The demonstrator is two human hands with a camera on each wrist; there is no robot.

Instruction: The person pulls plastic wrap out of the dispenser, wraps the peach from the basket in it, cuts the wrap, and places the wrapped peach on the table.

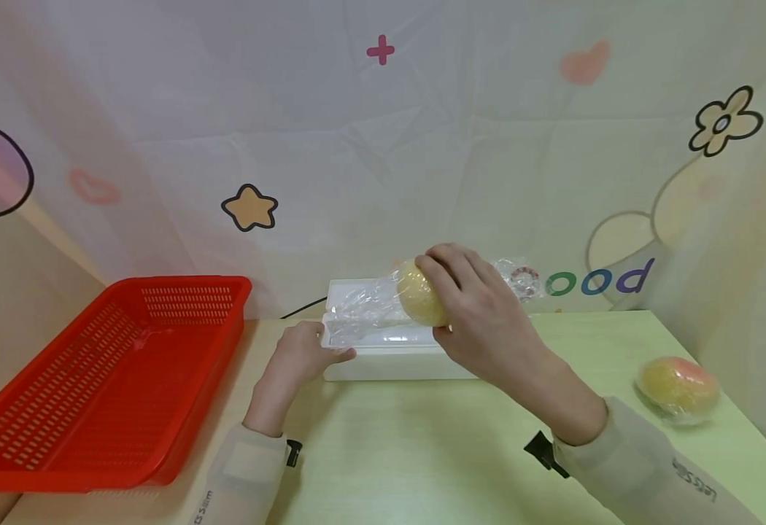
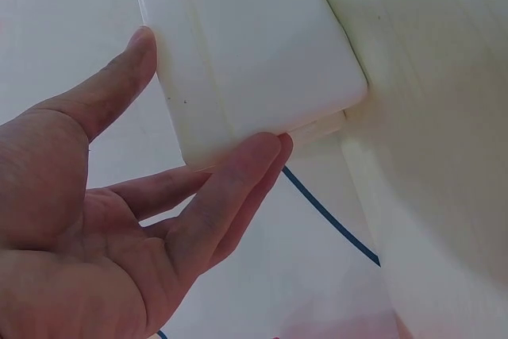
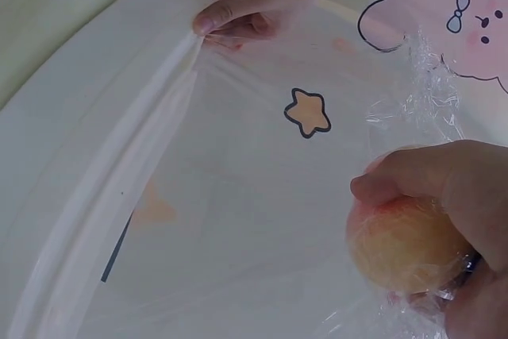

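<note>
A white cling film dispenser [image 1: 403,366] lies lengthwise on the table, its lid [image 1: 343,292] raised at the back. My left hand [image 1: 300,356] grips its left end; in the left wrist view, thumb and fingertips press opposite sides of that white end [image 2: 246,45]. Above the dispenser my right hand [image 1: 488,313] holds a yellow-and-pink peach [image 1: 420,295]. Clear cling film [image 1: 365,310] stretches between the dispenser and this fruit. Seen from the right wrist, wrinkled film clings around the peach [image 3: 405,248], and my fingers curl over it. The fruit's far side is hidden by my palm.
At the table's right side lies another peach [image 1: 678,386] wrapped in film. A red plastic basket [image 1: 189,423] stands on the left. Behind the table hangs a printed curtain [image 1: 330,168], close to the dispenser. A dark cord [image 1: 303,308] runs behind the dispenser's left end.
</note>
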